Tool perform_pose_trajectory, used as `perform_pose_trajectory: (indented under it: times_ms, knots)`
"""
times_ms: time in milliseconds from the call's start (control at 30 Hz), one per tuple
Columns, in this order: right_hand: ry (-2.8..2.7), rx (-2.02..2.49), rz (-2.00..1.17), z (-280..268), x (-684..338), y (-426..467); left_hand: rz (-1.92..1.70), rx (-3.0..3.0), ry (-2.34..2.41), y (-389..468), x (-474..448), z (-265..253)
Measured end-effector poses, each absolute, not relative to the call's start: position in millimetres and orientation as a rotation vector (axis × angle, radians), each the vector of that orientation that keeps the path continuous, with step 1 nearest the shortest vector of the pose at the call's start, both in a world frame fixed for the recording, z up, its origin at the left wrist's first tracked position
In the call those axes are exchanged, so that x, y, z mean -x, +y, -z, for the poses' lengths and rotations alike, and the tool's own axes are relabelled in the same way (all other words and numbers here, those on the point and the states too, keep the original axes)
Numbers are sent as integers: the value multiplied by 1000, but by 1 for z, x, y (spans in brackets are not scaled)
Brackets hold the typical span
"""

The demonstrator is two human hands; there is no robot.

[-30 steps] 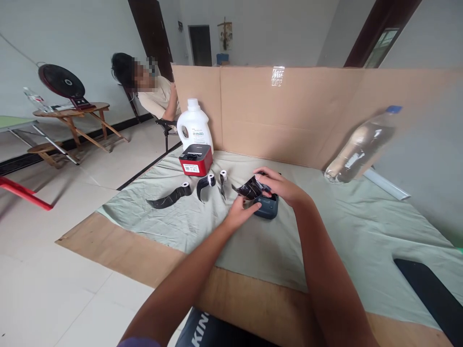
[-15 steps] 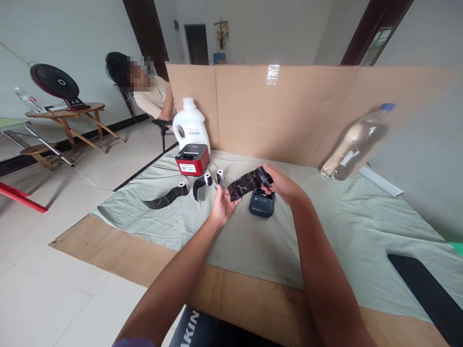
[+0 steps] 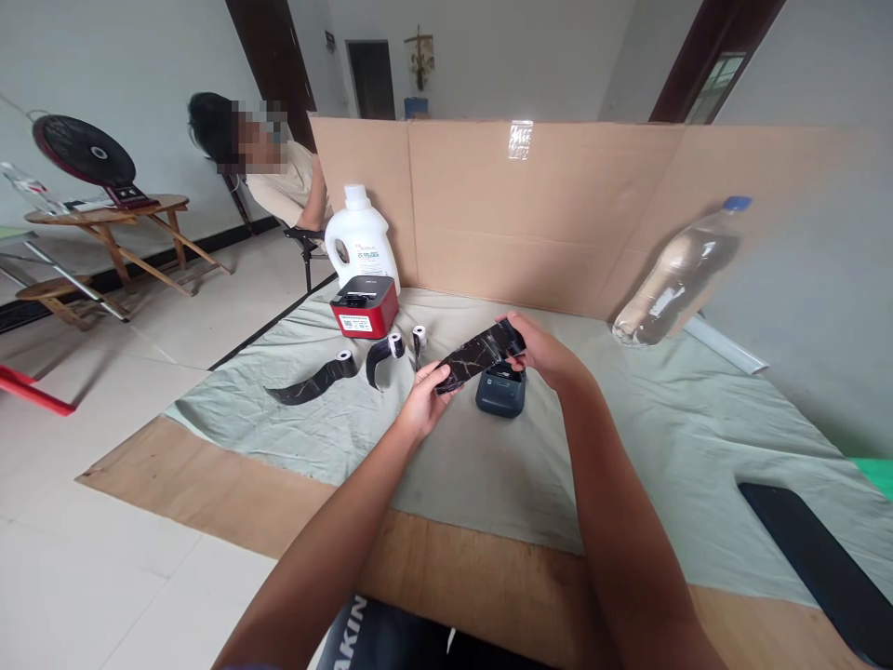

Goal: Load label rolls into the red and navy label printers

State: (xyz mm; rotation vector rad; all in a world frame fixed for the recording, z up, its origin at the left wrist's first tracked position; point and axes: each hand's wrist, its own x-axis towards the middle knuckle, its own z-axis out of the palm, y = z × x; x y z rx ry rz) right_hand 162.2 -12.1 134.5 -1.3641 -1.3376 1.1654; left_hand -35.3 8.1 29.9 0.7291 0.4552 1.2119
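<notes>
Above the cloth-covered desk (image 3: 202, 484), we hold a black, white-veined strip (image 3: 467, 361): our left grip (image 3: 424, 400) is closed on its flat end, thumb on top, while our right grip (image 3: 540, 349) curls round the rolled end. Pulling too hard could, we judge, crease or tear it; loose fingers might let the coil unwind and drop onto the dark, rounded device (image 3: 500, 395) just below. The strip looks thin and faintly glossy, the cloth (image 3: 474, 484) matte and wrinkled.
</notes>
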Motion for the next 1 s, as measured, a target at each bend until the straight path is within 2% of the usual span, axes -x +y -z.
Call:
perform_pose_trajectory:
  times_ms: [267,767,867,1000]
  knots:
    - [-1341,1334,-1172,-142,-161,-17,-1232,-727,535,11,34,-28]
    - [-1274,1249,-1358,-157,-154,-29,-1150,-1265,637,13,31,-13]
    - [-1304,1300,-1282,-156,-154,-29,-1129,-1299,654,13,31,-13]
    - [-1347,1442,-980,-149,-163,-22,-1119,-1353,664,14,30,-11]
